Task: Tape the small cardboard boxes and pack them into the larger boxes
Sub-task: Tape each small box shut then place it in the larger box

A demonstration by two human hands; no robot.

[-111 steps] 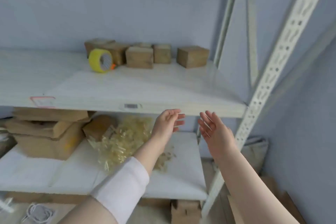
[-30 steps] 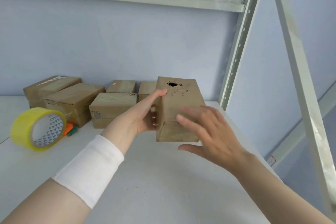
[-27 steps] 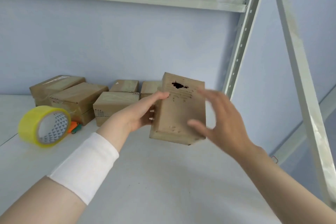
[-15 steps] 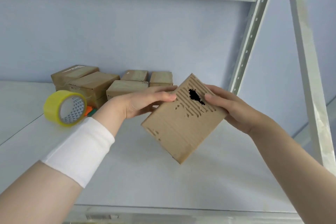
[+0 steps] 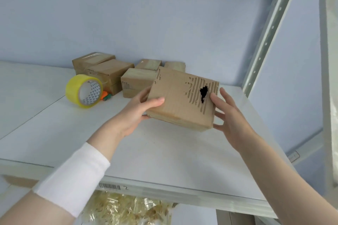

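In the head view, a small brown cardboard box (image 5: pixel 175 104) with a torn top layer, bare corrugated ribs and 1 black hole is held up to the right of a yellow roll of clear tape (image 5: pixel 83 90), its top face tilted toward the camera, over a white shelf board (image 5: pixel 164 155). The left hand (image 5: pixel 135 113) grips the box's end nearer the roll, thumb laid on the top face and the other fingers (image 5: pixel 144 95) curled behind and under that edge. The right hand (image 5: pixel 232 118) clasps the end farther from the roll, with spread fingers (image 5: pixel 214 97) wrapping the corner, 1 fingertip resting on top beside the hole. A white knitted cuff (image 5: pixel 73 179) covers the left forearm. The roll stands on its edge on the shelf. A tiny orange and green object (image 5: pixel 106 96) lies touching the roll's right side. Just behind and to the right of the roll, at least 5 more small brown cardboard boxes (image 5: pixel 109 69) sit clustered against the pale blue wall (image 5: pixel 146 20). Far right of the roll rises a grey perforated metal upright (image 5: pixel 267 38). Below the roll, on the shelf's front edge, is a barcode label (image 5: pixel 109 186), and under that a clear bag of pale yellow pieces (image 5: pixel 128 212).
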